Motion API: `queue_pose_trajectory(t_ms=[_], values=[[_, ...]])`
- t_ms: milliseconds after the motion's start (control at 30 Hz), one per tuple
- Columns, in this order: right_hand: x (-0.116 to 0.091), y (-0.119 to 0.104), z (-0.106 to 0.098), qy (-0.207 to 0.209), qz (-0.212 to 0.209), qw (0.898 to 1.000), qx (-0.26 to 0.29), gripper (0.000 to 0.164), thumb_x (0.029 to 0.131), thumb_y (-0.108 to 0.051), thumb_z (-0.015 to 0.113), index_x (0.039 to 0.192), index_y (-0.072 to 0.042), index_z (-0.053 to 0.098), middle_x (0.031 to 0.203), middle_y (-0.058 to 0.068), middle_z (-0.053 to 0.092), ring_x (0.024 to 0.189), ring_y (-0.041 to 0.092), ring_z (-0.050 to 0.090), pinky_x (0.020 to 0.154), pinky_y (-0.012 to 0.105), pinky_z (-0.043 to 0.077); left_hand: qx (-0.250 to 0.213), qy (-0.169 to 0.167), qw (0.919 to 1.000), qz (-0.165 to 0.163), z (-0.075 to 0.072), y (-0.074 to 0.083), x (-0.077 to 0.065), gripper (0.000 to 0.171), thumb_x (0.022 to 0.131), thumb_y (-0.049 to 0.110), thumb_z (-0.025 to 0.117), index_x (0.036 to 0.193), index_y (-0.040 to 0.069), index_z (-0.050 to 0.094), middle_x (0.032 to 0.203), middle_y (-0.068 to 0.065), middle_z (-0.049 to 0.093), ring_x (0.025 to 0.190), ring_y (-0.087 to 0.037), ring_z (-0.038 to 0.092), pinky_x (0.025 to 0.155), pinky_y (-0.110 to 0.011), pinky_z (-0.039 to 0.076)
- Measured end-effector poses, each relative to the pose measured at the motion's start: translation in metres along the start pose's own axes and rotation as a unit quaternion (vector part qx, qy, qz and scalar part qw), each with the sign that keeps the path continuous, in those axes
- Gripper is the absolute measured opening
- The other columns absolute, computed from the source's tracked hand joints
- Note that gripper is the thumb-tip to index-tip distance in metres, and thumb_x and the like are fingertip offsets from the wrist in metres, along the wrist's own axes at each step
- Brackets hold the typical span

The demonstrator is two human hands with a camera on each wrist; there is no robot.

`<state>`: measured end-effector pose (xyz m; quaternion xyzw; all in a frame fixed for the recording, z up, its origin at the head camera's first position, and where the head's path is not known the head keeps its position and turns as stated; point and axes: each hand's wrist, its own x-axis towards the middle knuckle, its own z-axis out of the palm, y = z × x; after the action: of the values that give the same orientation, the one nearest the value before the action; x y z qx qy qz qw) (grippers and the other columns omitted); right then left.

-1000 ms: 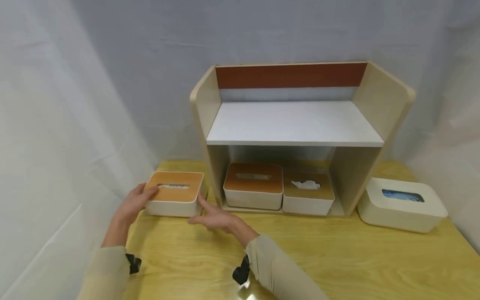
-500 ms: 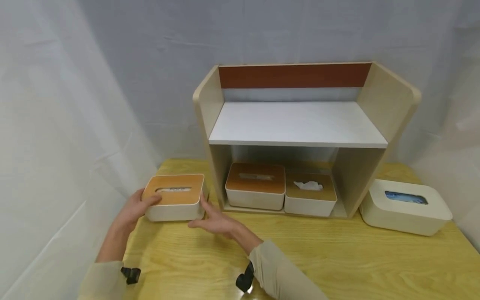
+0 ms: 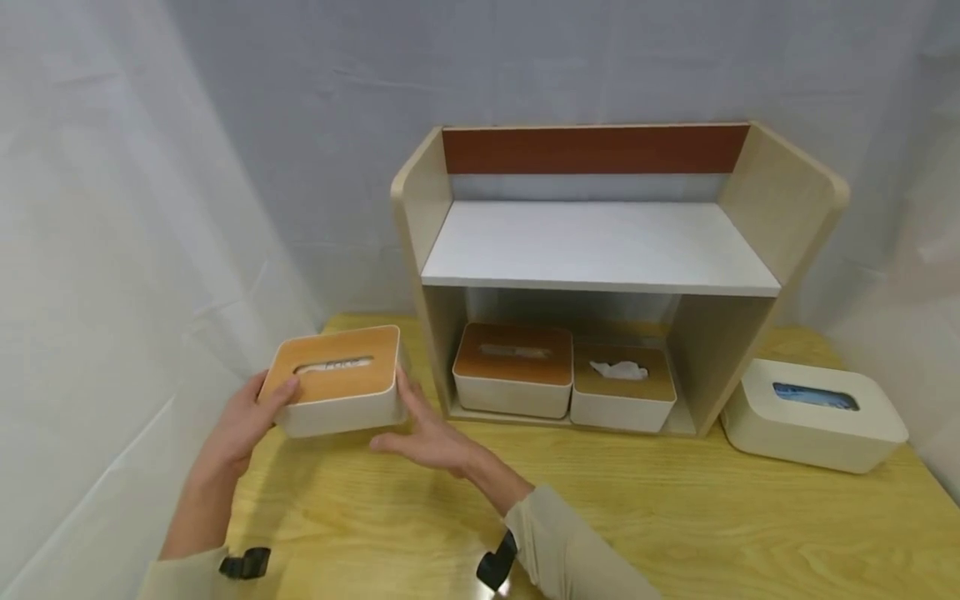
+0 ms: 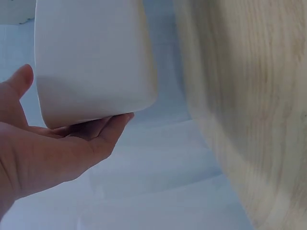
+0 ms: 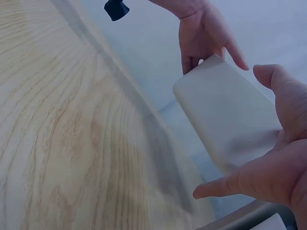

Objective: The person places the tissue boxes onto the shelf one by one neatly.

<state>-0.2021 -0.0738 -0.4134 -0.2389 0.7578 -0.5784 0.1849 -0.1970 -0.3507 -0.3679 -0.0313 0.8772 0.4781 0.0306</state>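
A white tissue box with an orange-brown wood lid is off the table and tilted, its right end higher. My left hand grips its left end, thumb on the lid's edge; in the left wrist view the fingers of that hand press against the end wall. My right hand lies against the box's right end, fingers fairly straight and thumb pointing left in front. Seen from the right wrist, the box spans between both hands, one finger of the right hand extending past it.
A two-level shelf unit stands right of the hands. Its lower level holds a tissue box with a dark brown lid and one with an olive-brown lid. An all-cream tissue box is outside, at right. A white sheet hangs at left.
The orange-lidded tissue box has risen from the table and shifted slightly left, its right end tipping up. Both hands have stayed on it.
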Motion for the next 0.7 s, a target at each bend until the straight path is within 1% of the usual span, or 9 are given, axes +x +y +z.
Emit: queue_pose_trajectory(t_ms=[67,133,200,267,333,400,500,600,700], values=[[-0.003,-0.005,0.0,0.01,-0.01,1.0,-0.009,0.107,0.088,-0.036,0.073,0.154,-0.049,-0.01,0.166,0.005,-0.011,0.152,0.024,-0.007,0.116,0.065,0.006,0.01,0.01,0.9999,0.008,-0.002,0.003,-0.005,0.081,0.104,0.048,0.041,0.155,-0.008,0.015,0.15,-0.033,0.033,0.124,-0.033,0.044,0.084,-0.022,0.042],[-0.005,-0.011,-0.001,0.019,-0.027,0.999,-0.014,0.108,0.088,-0.034,0.074,0.155,-0.048,-0.01,0.166,0.005,-0.011,0.152,0.024,-0.006,0.116,0.065,0.007,0.015,0.019,0.9995,0.022,-0.003,0.006,-0.01,0.078,0.104,0.046,0.042,0.154,-0.008,0.017,0.148,-0.032,0.036,0.116,-0.019,0.05,0.083,-0.019,0.042],[-0.008,-0.016,-0.002,0.027,-0.05,0.998,-0.02,0.11,0.087,-0.031,0.076,0.156,-0.044,-0.009,0.166,0.004,-0.01,0.152,0.024,-0.004,0.116,0.063,0.01,0.015,0.026,0.9986,0.043,-0.004,0.007,-0.015,0.073,0.105,0.041,0.044,0.155,-0.007,0.019,0.144,-0.029,0.041,0.106,-0.004,0.051,0.078,-0.013,0.042],[-0.01,-0.022,-0.002,0.034,-0.074,0.996,-0.024,0.111,0.087,-0.029,0.077,0.157,-0.042,-0.008,0.166,0.001,-0.01,0.152,0.022,-0.003,0.117,0.061,0.011,0.013,0.031,0.997,0.069,-0.005,0.006,-0.021,0.069,0.105,0.034,0.047,0.155,-0.006,0.02,0.138,-0.023,0.047,0.097,0.007,0.05,0.077,-0.012,0.044],[-0.013,-0.027,-0.002,0.041,-0.095,0.994,-0.029,0.111,0.087,-0.028,0.077,0.157,-0.041,-0.008,0.166,-0.003,-0.011,0.152,0.02,-0.003,0.117,0.06,0.012,0.013,0.037,0.9947,0.095,-0.006,0.005,-0.027,0.068,0.104,0.026,0.052,0.156,-0.004,0.019,0.131,-0.013,0.052,0.094,0.008,0.051,0.076,-0.012,0.045],[-0.015,-0.032,0.0,0.048,-0.11,0.992,-0.033,0.11,0.088,-0.028,0.076,0.158,-0.04,-0.008,0.166,-0.004,-0.011,0.152,0.02,-0.003,0.117,0.06,0.012,0.016,0.049,0.9919,0.116,-0.007,0.005,-0.034,0.07,0.102,0.02,0.057,0.156,-0.003,0.02,0.125,-0.004,0.053,0.093,0.007,0.053,0.075,-0.013,0.046],[-0.019,-0.037,0.003,0.06,-0.119,0.991,-0.031,0.108,0.089,-0.029,0.075,0.158,-0.039,-0.007,0.166,-0.004,-0.01,0.152,0.021,-0.001,0.117,0.06,0.014,0.004,0.064,0.9901,0.124,-0.009,0.007,-0.043,0.077,0.097,0.016,0.065,0.157,0.001,0.019,0.125,0.0,0.051,0.097,0.006,0.053,0.074,-0.014,0.048],[-0.023,-0.041,0.007,0.067,-0.119,0.991,-0.007,0.106,0.09,-0.029,0.074,0.158,-0.038,-0.006,0.166,-0.003,-0.009,0.152,0.025,0.006,0.113,0.057,0.028,-0.028,0.078,0.9887,0.124,-0.008,0.011,-0.053,0.083,0.093,0.011,0.07,0.158,0.006,0.02,0.129,-0.002,0.048,0.102,0.003,0.053,0.077,-0.013,0.049],[-0.028,-0.044,0.01,0.069,-0.126,0.989,0.023,0.104,0.09,-0.024,0.073,0.159,-0.039,-0.003,0.166,-0.003,-0.009,0.149,0.028,0.016,0.103,0.048,0.044,-0.053,0.092,0.9852,0.135,-0.007,0.015,-0.063,0.085,0.09,0.007,0.073,0.159,0.012,0.023,0.129,0.004,0.047,0.104,0.0,0.052,0.078,-0.012,0.049]])
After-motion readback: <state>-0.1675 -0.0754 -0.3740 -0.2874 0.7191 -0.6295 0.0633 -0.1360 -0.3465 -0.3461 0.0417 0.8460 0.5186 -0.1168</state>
